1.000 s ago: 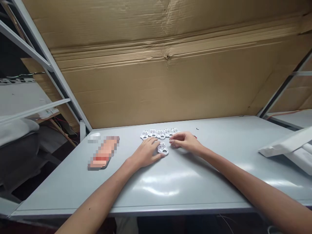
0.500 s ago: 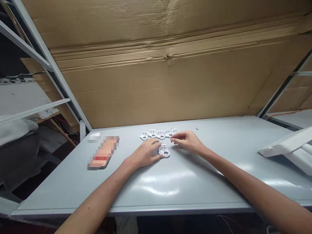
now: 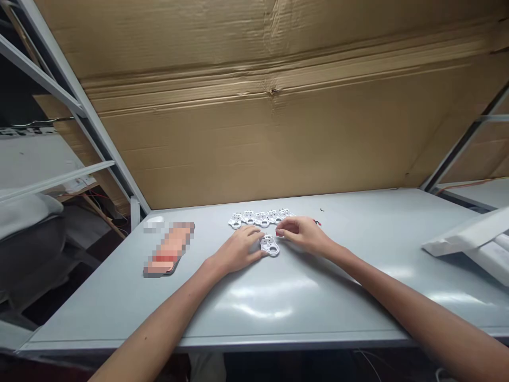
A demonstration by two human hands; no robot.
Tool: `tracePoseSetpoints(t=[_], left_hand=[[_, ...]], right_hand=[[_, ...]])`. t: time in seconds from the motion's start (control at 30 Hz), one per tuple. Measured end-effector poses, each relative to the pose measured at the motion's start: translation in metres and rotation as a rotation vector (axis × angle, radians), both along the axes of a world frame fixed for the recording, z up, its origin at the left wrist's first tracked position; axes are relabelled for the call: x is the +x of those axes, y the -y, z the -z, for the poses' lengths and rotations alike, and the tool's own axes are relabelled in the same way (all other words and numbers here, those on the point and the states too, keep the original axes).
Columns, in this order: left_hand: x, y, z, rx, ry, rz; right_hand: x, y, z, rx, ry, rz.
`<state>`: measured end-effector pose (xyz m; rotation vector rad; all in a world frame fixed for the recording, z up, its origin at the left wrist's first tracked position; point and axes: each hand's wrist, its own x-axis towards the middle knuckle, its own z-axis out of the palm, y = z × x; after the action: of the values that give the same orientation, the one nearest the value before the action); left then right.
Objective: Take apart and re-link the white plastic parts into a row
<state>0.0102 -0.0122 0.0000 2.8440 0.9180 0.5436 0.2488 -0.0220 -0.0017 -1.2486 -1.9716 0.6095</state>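
Observation:
My left hand [image 3: 239, 249] rests on the table and holds a small white plastic part with a round hole [image 3: 265, 241] between thumb and fingers. Close by on the right, my right hand [image 3: 305, 234] pinches a tiny red piece [image 3: 278, 233], mostly covered by the fingertips. That piece is at the upper right edge of the held part; whether they touch I cannot tell. Just beyond both hands, several similar white plastic parts [image 3: 262, 219] lie side by side in a row.
A pixelated, orange-looking flat object [image 3: 170, 246] lies left of my hands, with a small white item [image 3: 154, 224] behind it. Small dark and red bits [image 3: 318, 223] peek out past my right hand. White wrapped pieces [image 3: 473, 236] sit at the right; cardboard [image 3: 254, 148] walls the back.
My right hand has shifted slightly down and nearer the held part, and the red piece shows more clearly. The held part has moved slightly right with my left hand still on it.

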Motion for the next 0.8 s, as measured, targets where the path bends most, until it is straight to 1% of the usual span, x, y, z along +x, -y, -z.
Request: tracePoseSetpoints(t=[0.23,0.4,0.57,0.8], left_hand=[[-0.0011,-0.0021,0.0034,0.004,0.019,0.007],[-0.0003,-0.0016,0.0031,0.011,0.023,0.002],[0.0002,-0.0025,0.0039,0.015,0.028,-0.014],[-0.0009,-0.0047,0.0064,0.008,0.048,-0.006]], right_hand=[[-0.0024,0.0008,0.0041,0.051,-0.024,-0.046],[-0.0064,0.0041,0.0031,0.05,0.027,-0.038],[-0.0063,0.0026,0.0057,0.091,-0.007,-0.001],[-0.0079,0.0027,0.0079,0.152,-0.015,-0.046]])
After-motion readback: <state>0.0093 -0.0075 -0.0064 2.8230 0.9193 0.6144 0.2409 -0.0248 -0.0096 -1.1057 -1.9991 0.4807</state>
